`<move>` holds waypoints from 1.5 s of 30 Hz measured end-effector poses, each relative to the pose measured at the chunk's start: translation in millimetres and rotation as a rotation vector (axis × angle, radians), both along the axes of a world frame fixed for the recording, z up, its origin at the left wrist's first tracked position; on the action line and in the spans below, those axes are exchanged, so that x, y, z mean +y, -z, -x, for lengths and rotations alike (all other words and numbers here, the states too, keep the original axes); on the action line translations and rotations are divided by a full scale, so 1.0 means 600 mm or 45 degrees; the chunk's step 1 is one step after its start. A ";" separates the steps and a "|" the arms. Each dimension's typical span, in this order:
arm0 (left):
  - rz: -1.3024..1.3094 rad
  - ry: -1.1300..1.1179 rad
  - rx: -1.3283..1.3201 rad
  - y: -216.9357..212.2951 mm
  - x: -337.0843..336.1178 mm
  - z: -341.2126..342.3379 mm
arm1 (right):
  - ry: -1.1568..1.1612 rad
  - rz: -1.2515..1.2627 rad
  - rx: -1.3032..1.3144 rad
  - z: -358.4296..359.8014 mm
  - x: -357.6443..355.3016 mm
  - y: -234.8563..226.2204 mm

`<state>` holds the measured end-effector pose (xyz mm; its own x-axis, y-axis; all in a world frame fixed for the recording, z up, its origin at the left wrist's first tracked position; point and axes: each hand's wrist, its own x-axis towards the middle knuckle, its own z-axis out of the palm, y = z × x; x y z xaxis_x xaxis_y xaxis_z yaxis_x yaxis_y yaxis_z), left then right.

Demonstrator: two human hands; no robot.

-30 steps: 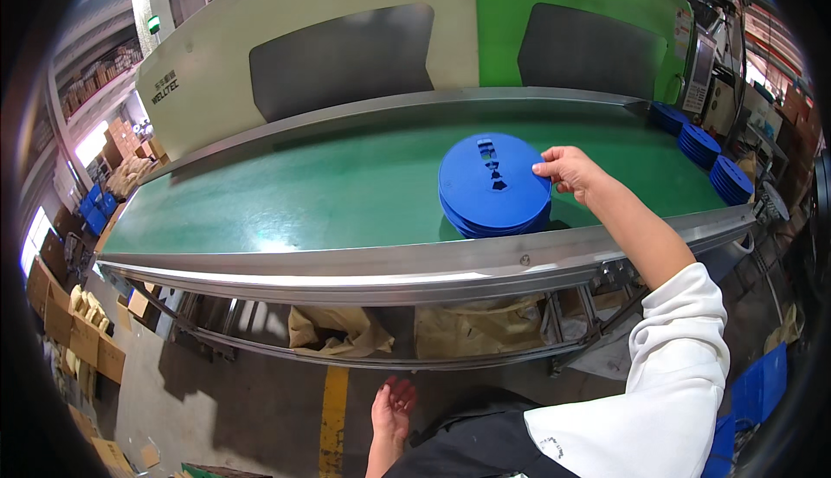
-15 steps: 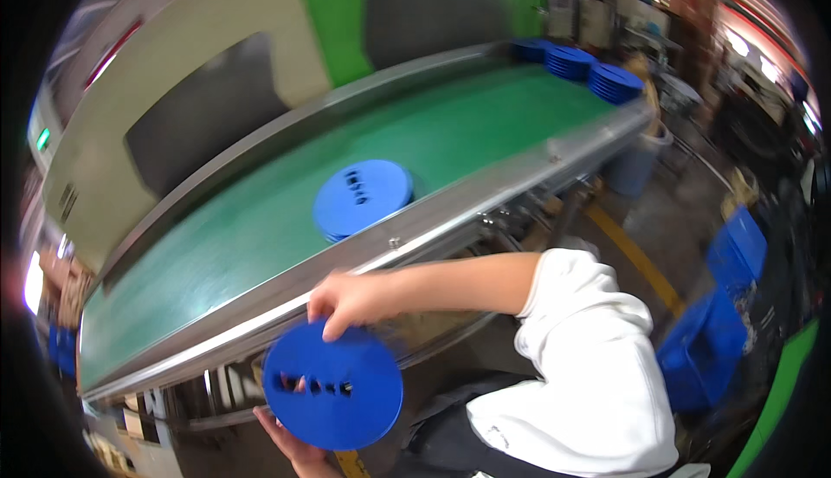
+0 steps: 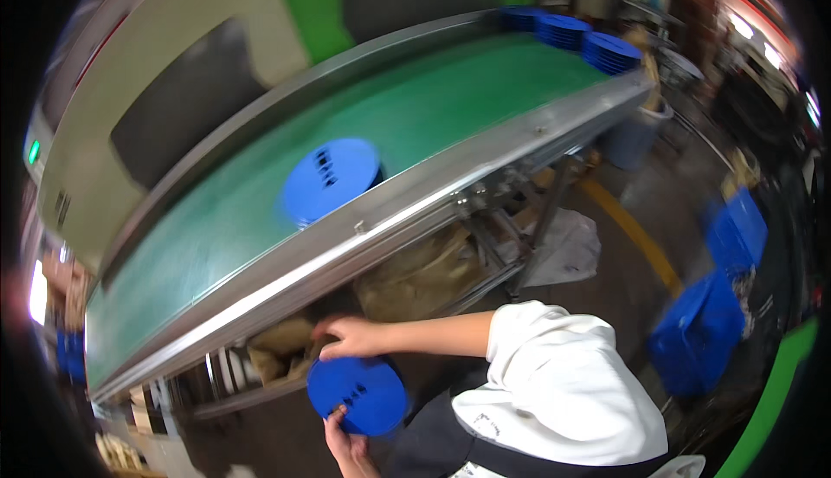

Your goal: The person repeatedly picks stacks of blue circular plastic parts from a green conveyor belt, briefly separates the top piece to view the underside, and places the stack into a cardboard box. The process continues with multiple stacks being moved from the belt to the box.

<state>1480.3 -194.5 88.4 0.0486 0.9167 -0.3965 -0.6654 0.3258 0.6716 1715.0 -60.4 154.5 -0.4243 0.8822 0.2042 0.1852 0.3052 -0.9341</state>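
A round blue plastic disc [image 3: 368, 391] with a row of dark slots across its middle is held in front of my body, below the conveyor's near edge. My left hand [image 3: 348, 448] grips it from the lower left, with fingertips on its face beside the slots. At the disc's upper rim is my right hand [image 3: 351, 338], fingers bent and thumb against the edge; motion blurs its fingertips. On the green conveyor belt [image 3: 234, 218], just beyond my hands, a short stack of similar blue discs [image 3: 333, 179] lies flat.
More blue disc stacks [image 3: 563, 32] stand at the belt's far right end. A metal rail [image 3: 415, 197] borders the belt. Beneath it are brown sacks [image 3: 424, 279] and a clear plastic bag [image 3: 567, 248]. Blue bins [image 3: 701, 331] stand on the floor at right, beside a grey bucket [image 3: 628, 145].
The disc in my hands has moved right, nearer my body, and turned. My left fingers now show on its face. My right hand has shifted down, away from the conveyor rail.
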 end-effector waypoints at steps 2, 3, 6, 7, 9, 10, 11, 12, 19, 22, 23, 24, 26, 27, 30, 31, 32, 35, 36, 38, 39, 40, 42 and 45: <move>0.122 -0.320 -0.033 -0.061 -0.027 -0.011 | 0.092 -0.042 0.160 -0.001 -0.033 -0.002; 0.107 -0.503 -0.075 -0.043 -0.032 0.002 | 0.156 0.038 0.135 -0.007 -0.063 -0.019; -0.040 -0.871 -0.079 -0.106 -0.014 -0.062 | -0.002 -0.089 -0.017 0.000 -0.116 0.014; -0.041 -0.987 -0.169 -0.107 -0.017 -0.069 | -0.066 -0.161 -0.048 0.015 -0.124 0.007; -0.146 -1.140 -0.341 -0.085 -0.029 -0.072 | -0.110 -0.188 0.054 0.053 -0.133 -0.011; -0.140 -1.268 -0.337 -0.102 -0.033 -0.079 | -0.135 -0.331 -0.004 0.069 -0.126 -0.029; -0.140 -1.329 -0.349 -0.104 -0.043 -0.085 | -0.129 -0.480 -0.065 0.076 -0.123 -0.042; -0.062 -1.396 -0.365 -0.120 -0.055 -0.088 | -0.175 -0.664 -0.015 0.086 -0.129 -0.045; -0.189 -1.493 -0.343 -0.117 -0.220 -0.065 | -0.778 -0.835 0.488 0.151 -0.214 -0.047; -0.133 -1.596 -0.371 -0.126 -0.262 -0.055 | -0.706 -0.328 0.173 0.213 -0.202 -0.032; -0.097 -1.645 -0.343 -0.145 -0.265 -0.059 | -0.764 -0.182 0.175 0.241 -0.202 -0.021; -0.100 -1.687 -0.328 -0.172 -0.263 -0.062 | -0.811 -0.116 0.212 0.265 -0.201 -0.015; -0.145 -1.831 -0.264 -0.165 -0.266 -0.048 | -0.808 -0.244 0.261 0.292 -0.227 -0.025; -0.284 -1.725 -0.306 -0.111 -0.288 -0.018 | -0.803 -0.315 0.285 0.306 -0.247 -0.035; -0.441 -1.464 -0.570 -0.025 -0.346 0.059 | -1.226 -0.846 0.798 0.328 -0.299 -0.056; -0.430 -1.427 -0.611 -0.017 -0.364 0.073 | -1.425 -0.937 0.950 0.330 -0.317 -0.076; -0.419 -1.390 -0.624 -0.007 -0.383 0.087 | -1.445 -0.922 0.922 0.339 -0.322 -0.069; -0.413 -1.231 -0.389 0.117 -0.450 0.153 | -1.124 -0.525 0.689 0.420 -0.326 -0.058; -0.297 -1.424 -0.251 0.052 -0.435 0.151 | -1.107 -0.194 0.590 0.444 -0.323 -0.059; -0.135 -1.555 0.235 -0.088 -0.434 0.130 | -1.248 0.440 0.628 0.496 -0.334 -0.052; -0.019 -1.609 0.465 -0.154 -0.433 0.122 | -1.294 0.764 0.622 0.515 -0.341 -0.047; -0.014 -1.672 0.207 -0.201 -0.434 0.133 | -1.332 0.673 0.634 0.530 -0.354 -0.048; -0.338 -1.666 -0.005 -0.179 -0.468 0.156 | -1.437 0.504 0.664 0.557 -0.399 -0.052; -0.667 -1.908 -0.287 -0.190 -0.506 0.196 | -1.962 -0.372 0.850 0.591 -0.475 -0.083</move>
<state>1363.0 -497.9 202.2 -0.9654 0.2154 -0.1473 -0.2541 -0.9044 0.3429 1360.3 -345.3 204.3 -0.5653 -0.3298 0.7561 -0.7956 -0.0240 -0.6054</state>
